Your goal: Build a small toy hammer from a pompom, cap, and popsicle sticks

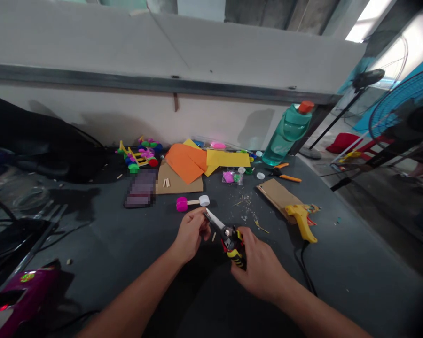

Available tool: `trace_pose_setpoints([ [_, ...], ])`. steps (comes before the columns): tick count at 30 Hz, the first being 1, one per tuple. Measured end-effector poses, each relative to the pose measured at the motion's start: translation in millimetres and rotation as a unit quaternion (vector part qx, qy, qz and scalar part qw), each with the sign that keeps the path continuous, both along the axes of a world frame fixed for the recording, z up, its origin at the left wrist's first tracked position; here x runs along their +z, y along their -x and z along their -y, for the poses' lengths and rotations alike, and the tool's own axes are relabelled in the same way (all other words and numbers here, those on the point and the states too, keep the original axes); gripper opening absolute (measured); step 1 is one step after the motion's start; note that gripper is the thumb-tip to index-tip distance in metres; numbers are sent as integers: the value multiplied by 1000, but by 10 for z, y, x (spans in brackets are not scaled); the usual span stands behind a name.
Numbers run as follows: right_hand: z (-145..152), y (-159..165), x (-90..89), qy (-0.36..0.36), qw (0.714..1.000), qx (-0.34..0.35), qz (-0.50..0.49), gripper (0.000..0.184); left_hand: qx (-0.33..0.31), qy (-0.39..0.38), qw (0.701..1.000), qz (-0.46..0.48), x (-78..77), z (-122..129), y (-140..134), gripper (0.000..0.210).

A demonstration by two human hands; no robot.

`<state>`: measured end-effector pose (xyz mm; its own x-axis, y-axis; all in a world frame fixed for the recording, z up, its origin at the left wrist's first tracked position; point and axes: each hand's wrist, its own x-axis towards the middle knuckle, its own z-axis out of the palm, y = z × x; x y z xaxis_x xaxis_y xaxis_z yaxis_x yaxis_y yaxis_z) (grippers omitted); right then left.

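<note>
My right hand (259,263) is wrapped round the yellow-and-black handles of a pair of shears (227,233), their blades apart and pointing up-left. My left hand (192,234) is closed in a pinch at the blade tips, on a thin pale wooden stick (197,210) that my fingers mostly hide. Just beyond it lies a short stick with a pink wheel (182,203) at one end and a white wheel (204,201) at the other. A small cut piece of stick (214,236) rests between my hands.
Orange paper (186,162) and yellow paper (229,158) overlap cardboard (179,187) at the back. A yellow glue gun (303,220) leans on another cardboard piece (277,195), its cable trailing forward. Orange-handled pliers (285,174), a teal bottle (285,134) and colourful toy parts (141,155) stand around.
</note>
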<state>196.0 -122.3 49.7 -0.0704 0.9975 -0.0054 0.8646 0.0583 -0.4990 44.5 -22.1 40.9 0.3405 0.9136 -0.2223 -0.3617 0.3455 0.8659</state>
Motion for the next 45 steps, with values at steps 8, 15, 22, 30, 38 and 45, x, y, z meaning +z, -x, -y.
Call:
trace_pose_setpoints([
  [8, 0, 7, 35, 16, 1000, 12, 16, 37, 0, -11, 1000, -12, 15, 23, -7, 14],
  [15, -20, -10, -10, 39, 999, 7, 7, 28, -7, -10, 1000, 2, 25, 28, -17, 23],
  [22, -41, -15, 16, 24, 996, -8, -84, 31, -49, 18, 997, 60, 26, -24, 0, 24],
  [30, -24, 5, -34, -4, 999, 0, -34, 40, -61, 75, 994, 55, 24, -6, -6, 22],
  [38, -13, 16, -46, -10, 1000, 4, 0, 41, -60, 111, 991, 45, 72, 51, -47, 26],
  [45, -13, 25, -40, -1, 999, -6, 41, 37, -53, 114, 990, 61, 51, 70, -61, 27],
])
